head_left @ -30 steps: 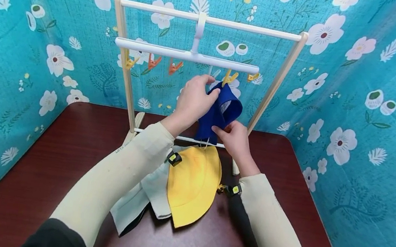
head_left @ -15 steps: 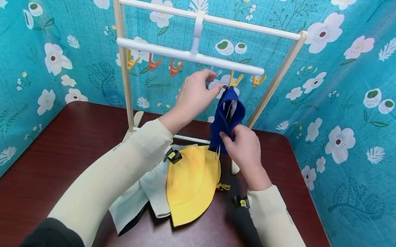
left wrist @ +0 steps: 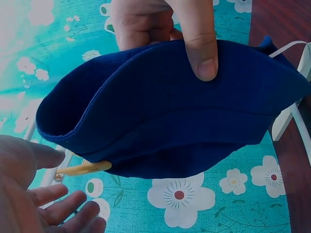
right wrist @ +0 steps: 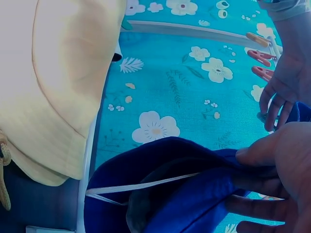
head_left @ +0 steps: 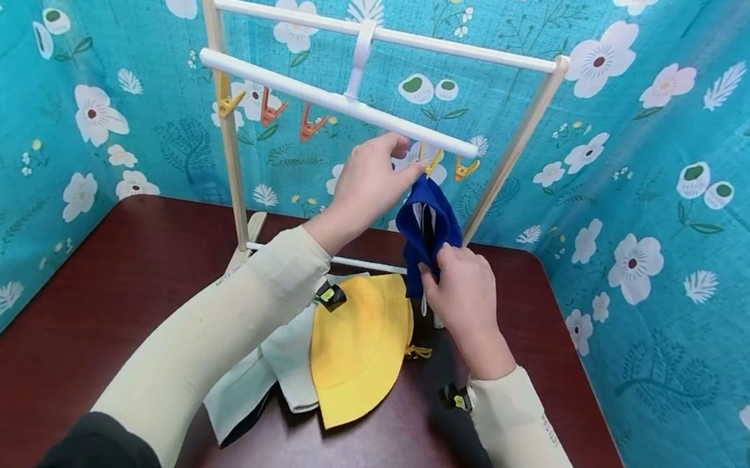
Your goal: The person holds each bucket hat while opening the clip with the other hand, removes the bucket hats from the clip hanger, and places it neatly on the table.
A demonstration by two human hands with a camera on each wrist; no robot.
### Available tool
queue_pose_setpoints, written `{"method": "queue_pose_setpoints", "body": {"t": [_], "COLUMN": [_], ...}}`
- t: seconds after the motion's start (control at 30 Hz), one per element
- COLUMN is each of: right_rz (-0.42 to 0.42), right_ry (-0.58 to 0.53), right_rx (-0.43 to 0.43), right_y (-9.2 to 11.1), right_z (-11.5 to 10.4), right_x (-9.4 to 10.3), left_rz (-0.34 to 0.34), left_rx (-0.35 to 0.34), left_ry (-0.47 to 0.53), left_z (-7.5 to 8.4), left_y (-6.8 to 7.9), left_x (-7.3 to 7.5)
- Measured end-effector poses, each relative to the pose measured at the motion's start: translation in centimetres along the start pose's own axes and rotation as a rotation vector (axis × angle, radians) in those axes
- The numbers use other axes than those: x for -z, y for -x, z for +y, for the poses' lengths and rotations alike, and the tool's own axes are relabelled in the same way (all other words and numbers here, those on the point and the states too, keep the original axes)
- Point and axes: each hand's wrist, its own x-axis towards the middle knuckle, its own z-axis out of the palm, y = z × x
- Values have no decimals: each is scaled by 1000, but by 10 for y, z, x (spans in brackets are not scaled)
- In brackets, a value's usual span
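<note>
A blue hat [head_left: 429, 221] with a white elastic cord hangs from a yellow clothespin [head_left: 432, 162] on the white hanger [head_left: 363, 111]. My right hand [head_left: 470, 290] pinches its edge; in the left wrist view the thumb [left wrist: 201, 60] lies on the blue cloth. The hanger tilts down on that side. My left hand [head_left: 370, 186] is just left of the yellow clothespin, thumb and fingers apart, holding nothing. In the right wrist view the hat's opening and cord [right wrist: 141, 186] face the camera.
The hanger hooks over a wooden rack [head_left: 380, 32]. Other clothespins [head_left: 311, 123] hang along it. On the dark red table [head_left: 144, 314] a yellow hat [head_left: 359, 351] overlaps pale grey cloth items [head_left: 288, 353]. Floral curtains [head_left: 633, 220] stand behind and at both sides.
My left hand has come away from the hat's top. My right hand has moved right and down with the hat's edge, and the hanger's right end has dipped.
</note>
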Motion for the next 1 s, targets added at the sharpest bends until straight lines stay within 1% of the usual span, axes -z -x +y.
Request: {"method": "queue_pose_setpoints", "body": {"t": [0.17,0.37,0.57,0.73,0.9,1.0], "right_rz": [11,21,29,23,10,10], "right_ry": [16,5,1,12,4,6], "right_rx": [19,40,54,56,61,79], "right_y": [0,-1,-2,-2,-2,-2], "right_z": [-2,-5,-5,-4,-4,-5], "right_x": [-4,-6,-7,-8,-7,-6], "left_rz": [10,33,90,123,128,146], "left_rx": [20,34,6,-12,-64,-78], "left_ry": [-10,-12,-26,-83,-195,-242], "left_z": [-1,-2,-1,3,8,10], "left_y": [-2,-7,-11,-13,-13,-13], "left_x": [-4,-9,-16,-20,-25,-27]}}
